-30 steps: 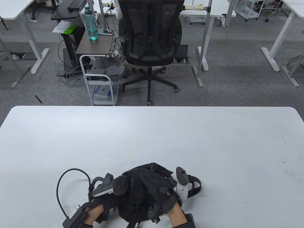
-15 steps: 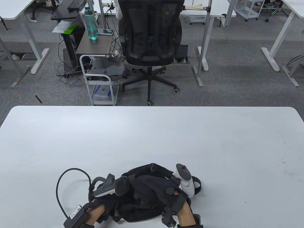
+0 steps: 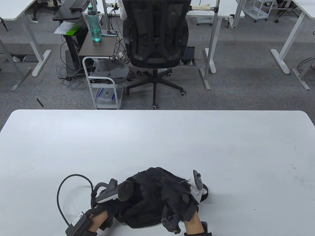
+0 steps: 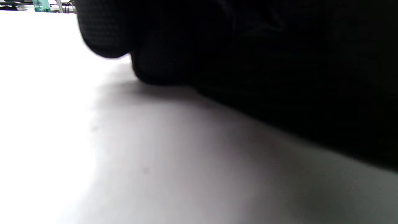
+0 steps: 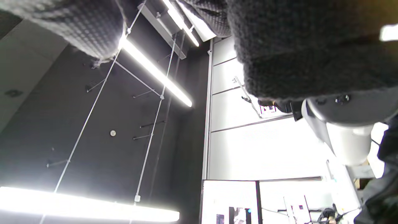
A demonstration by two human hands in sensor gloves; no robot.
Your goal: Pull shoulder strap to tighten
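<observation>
Shoulder strap (image 3: 204, 194), black bag (image 3: 150, 196), hands on it

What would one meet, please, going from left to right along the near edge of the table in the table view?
Black cable loop → left hand → black bag → right hand → shoulder strap loop → bare white table.
</observation>
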